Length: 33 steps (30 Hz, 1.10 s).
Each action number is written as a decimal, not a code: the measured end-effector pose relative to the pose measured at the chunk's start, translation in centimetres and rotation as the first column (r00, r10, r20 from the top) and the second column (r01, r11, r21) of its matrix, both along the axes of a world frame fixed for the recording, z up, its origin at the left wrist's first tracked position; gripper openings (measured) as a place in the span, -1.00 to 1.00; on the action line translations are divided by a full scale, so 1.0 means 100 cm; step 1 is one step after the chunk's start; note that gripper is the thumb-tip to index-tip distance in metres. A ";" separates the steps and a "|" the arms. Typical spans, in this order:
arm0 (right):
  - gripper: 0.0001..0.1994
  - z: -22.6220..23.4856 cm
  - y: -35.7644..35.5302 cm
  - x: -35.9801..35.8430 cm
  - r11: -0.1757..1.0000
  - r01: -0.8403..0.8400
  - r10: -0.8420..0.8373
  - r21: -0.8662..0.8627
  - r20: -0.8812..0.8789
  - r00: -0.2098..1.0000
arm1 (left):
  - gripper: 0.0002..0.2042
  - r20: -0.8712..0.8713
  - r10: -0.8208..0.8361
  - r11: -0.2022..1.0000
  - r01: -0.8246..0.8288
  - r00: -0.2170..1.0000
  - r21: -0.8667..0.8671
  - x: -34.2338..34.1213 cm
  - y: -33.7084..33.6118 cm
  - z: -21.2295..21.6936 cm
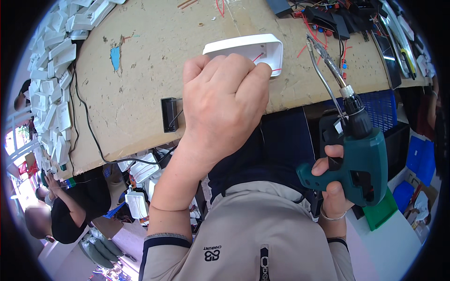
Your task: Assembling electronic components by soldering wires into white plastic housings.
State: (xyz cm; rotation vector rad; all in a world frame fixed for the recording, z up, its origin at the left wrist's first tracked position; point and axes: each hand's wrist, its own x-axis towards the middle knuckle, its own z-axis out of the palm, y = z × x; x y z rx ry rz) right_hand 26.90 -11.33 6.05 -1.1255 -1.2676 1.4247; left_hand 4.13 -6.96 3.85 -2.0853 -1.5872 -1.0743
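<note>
- A heap of white plastic housings (pixel 54 61) lines the far left rim of the brown counter (pixel 140 93), stacked loosely on one another.
- A black cable (pixel 86 122) runs from that heap down along the counter and off its near edge.
- A small black rectangular part (pixel 168 114) lies flat near the counter's near edge, just left of the raised wrist.
- The left hand (pixel 224 100) is curled into a loose fist, knuckles up and fingers folded under; its fingertips are hidden, so I cannot tell whether it pinches anything. It sits over the near edge of the white housing and seems to touch it there.
- The white housing (pixel 248 49), a shallow rounded tray, lies open side up on the counter just beyond the left hand, with thin red wires (pixel 259 57) showing inside it and at its right edge.
- The right hand (pixel 333 180) is closed tightly around the grip of a green power screwdriver (pixel 361 159), held off the counter, in front of its near edge, with the forefinger at the trigger.
- The tool's long metal bit (pixel 328 61) points up and away, its tip over the counter to the right of the white housing and apart from it.
- Black parts with red wiring (pixel 328 21) crowd the counter's far right.
</note>
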 end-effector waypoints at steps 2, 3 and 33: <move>-0.34 -0.001 0.000 0.002 1.000 -0.026 0.026 0.014 -0.005 1.000 | -0.86 0.025 0.021 1.000 -0.021 0.999 0.016 0.000 0.000 -0.002; -0.34 -0.001 -0.001 0.004 0.999 -0.047 0.048 0.027 -0.006 0.999 | -0.86 0.039 0.029 1.000 -0.029 0.999 0.011 0.000 0.001 -0.003; -0.35 0.005 0.021 -0.037 0.995 0.002 0.017 0.097 -0.192 0.981 | -0.83 0.304 -0.074 0.990 0.107 0.950 -0.095 0.001 -0.026 0.014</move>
